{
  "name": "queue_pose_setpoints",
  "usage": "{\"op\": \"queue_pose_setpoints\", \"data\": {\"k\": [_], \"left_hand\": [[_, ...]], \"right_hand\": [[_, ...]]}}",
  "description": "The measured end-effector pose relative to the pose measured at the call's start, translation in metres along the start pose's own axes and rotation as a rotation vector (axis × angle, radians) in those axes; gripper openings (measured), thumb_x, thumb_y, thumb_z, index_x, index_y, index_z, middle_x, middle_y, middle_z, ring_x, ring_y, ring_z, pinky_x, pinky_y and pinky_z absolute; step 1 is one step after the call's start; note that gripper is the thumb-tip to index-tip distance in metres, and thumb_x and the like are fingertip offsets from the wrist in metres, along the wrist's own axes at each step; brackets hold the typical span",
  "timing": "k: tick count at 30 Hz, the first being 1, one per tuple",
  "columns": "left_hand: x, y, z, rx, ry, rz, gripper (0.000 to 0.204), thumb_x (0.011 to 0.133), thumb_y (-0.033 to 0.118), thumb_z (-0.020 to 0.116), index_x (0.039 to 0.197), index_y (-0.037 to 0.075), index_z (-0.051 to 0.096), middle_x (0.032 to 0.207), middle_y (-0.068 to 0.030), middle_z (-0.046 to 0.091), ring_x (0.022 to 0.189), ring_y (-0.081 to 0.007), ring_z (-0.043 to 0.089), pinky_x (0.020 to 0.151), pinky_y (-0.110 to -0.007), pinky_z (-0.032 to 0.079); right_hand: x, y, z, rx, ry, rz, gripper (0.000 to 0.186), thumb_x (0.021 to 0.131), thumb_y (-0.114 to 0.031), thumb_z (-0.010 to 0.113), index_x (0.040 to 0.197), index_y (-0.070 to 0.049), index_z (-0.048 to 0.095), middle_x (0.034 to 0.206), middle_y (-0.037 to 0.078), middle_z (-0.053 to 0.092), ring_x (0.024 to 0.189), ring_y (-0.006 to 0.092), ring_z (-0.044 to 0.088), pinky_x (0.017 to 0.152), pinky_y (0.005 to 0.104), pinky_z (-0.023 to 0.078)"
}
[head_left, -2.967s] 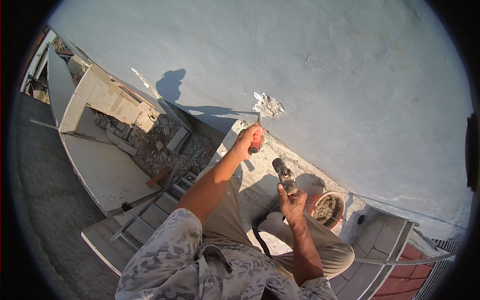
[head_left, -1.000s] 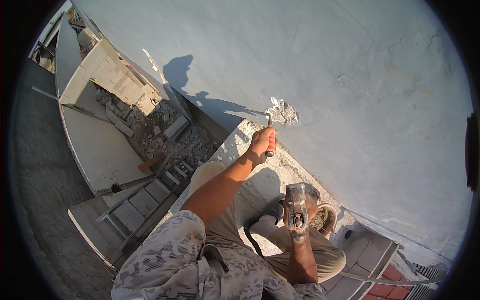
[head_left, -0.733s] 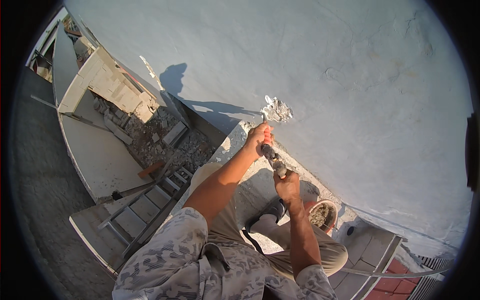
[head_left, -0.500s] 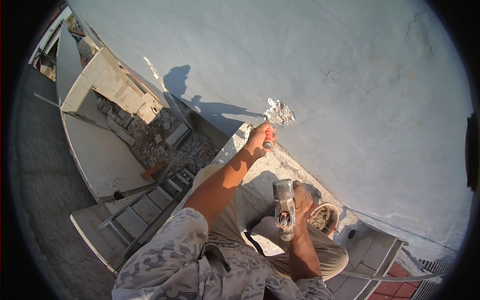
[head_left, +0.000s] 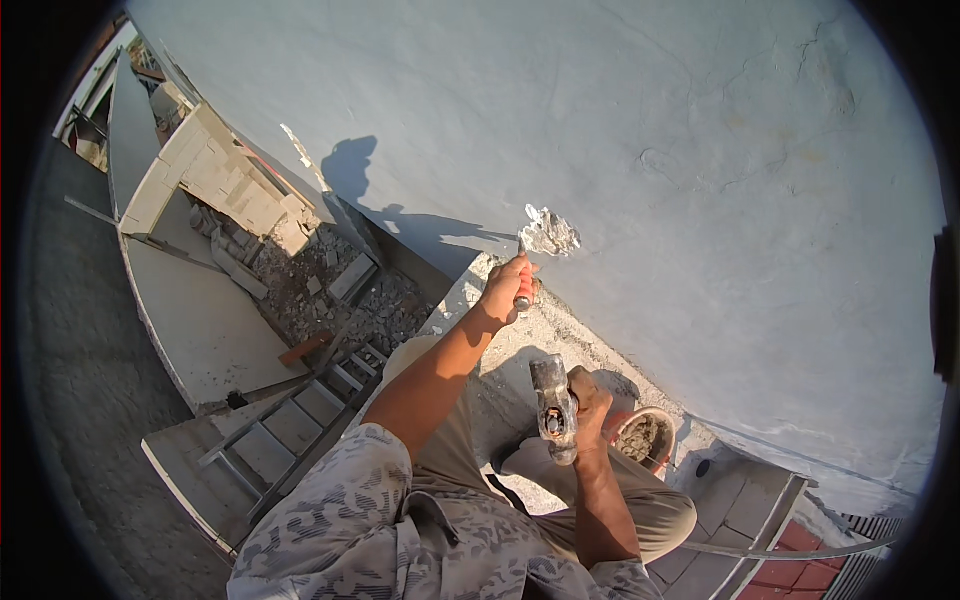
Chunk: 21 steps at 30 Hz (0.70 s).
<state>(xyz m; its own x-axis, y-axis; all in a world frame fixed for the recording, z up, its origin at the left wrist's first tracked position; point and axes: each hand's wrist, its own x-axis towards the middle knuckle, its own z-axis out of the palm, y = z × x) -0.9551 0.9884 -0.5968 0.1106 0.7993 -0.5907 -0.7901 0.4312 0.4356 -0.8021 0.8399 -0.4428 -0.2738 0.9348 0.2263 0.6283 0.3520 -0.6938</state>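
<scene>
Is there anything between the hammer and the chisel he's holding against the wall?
No. In the head view the hammer in the right hand hangs below the chisel; only open air over the gritty ledge separates them.

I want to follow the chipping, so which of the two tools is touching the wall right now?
The chisel in the left hand, tip at the chipped patch. The hammer is drawn back.

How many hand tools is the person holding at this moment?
2. A chisel with a red handle in the left hand, its tip at the chipped patch on the wall; a hammer in the right hand, drawn back below it.
</scene>
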Motion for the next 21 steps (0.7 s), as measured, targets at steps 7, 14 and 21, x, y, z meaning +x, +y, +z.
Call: {"op": "queue_pose_setpoints", "data": {"k": [7,14,21], "left_hand": [[-0.041,0.028,0.016,0.042,-0.157,-0.006,0.039,0.097,0.033,0.052,0.107,-0.005,0.056,0.060,0.0027,0.039,0.055,-0.0110,0.047,0.039,-0.019,0.035],[-0.047,0.030,0.026,0.127,-0.136,0.067,0.038,0.097,0.033,0.052,0.104,-0.004,0.055,0.059,0.0030,0.039,0.052,-0.0099,0.044,0.038,-0.019,0.034],[-0.046,0.016,0.070,0.078,0.052,0.135,0.034,0.097,0.033,0.051,0.087,0.000,0.055,0.056,0.0022,0.038,0.044,-0.0089,0.038,0.036,-0.020,0.033]], "right_hand": [[-0.016,0.011,0.006,0.017,0.030,-0.053,0.019,0.070,-0.019,0.066,0.068,-0.003,0.056,0.061,0.013,0.055,0.054,0.0335,0.057,0.049,0.0379,0.044],[-0.003,-0.020,-0.001,-0.006,0.076,-0.197,0.026,0.066,-0.013,0.075,0.061,-0.008,0.050,0.056,0.008,0.051,0.048,0.0261,0.051,0.050,0.0358,0.030],[0.008,0.028,0.010,0.009,0.319,-0.317,0.027,0.074,-0.013,0.070,0.063,-0.005,0.047,0.057,0.009,0.044,0.049,0.0270,0.045,0.052,0.0378,0.035]]}}
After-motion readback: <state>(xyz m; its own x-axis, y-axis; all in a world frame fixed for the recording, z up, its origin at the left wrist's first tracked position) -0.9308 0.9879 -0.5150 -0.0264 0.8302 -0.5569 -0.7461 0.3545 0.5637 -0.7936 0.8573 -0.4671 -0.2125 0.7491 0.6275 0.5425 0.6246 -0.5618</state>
